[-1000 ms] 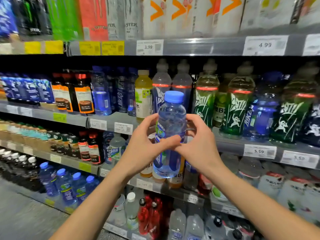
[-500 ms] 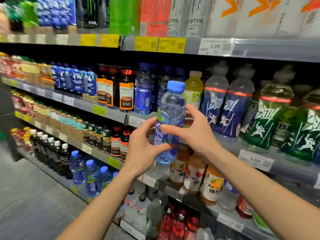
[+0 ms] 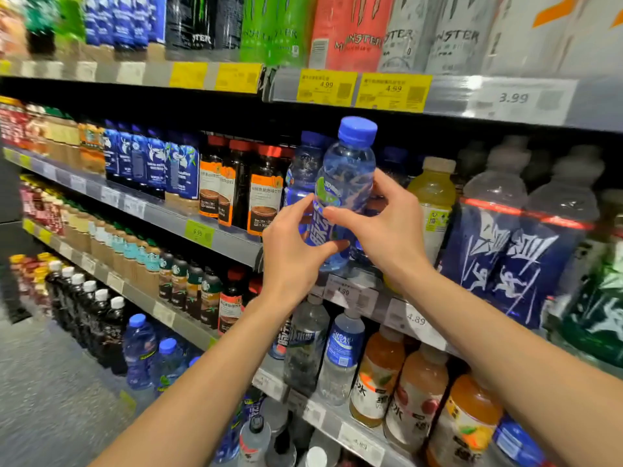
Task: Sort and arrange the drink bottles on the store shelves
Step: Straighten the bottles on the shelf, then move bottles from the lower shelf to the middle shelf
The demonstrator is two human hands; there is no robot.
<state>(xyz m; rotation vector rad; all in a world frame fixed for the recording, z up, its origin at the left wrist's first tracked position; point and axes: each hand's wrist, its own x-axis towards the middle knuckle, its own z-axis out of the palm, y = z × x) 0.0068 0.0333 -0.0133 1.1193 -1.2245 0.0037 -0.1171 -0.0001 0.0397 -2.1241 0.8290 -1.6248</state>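
Gripping the blue-capped bottle [image 3: 347, 183] upright from both sides, left hand [image 3: 292, 254] and right hand [image 3: 387, 227] curled round its label; held just before the shelf edge [image 3: 209, 235], beside the yellow bottle [image 3: 433, 197] behind.

The scene is evenly and brightly lit from above; little hard shadow is seen except the dark band under the top shelf [image 3: 438, 106]. Soft glare is thrown on the cans above that shelf and on the price tags [image 3: 326, 86] along its edge. Straight shelf lines are bowed by the wide lens. Bottles far left and far right of the tags are smeared by blur, and small print is lost.
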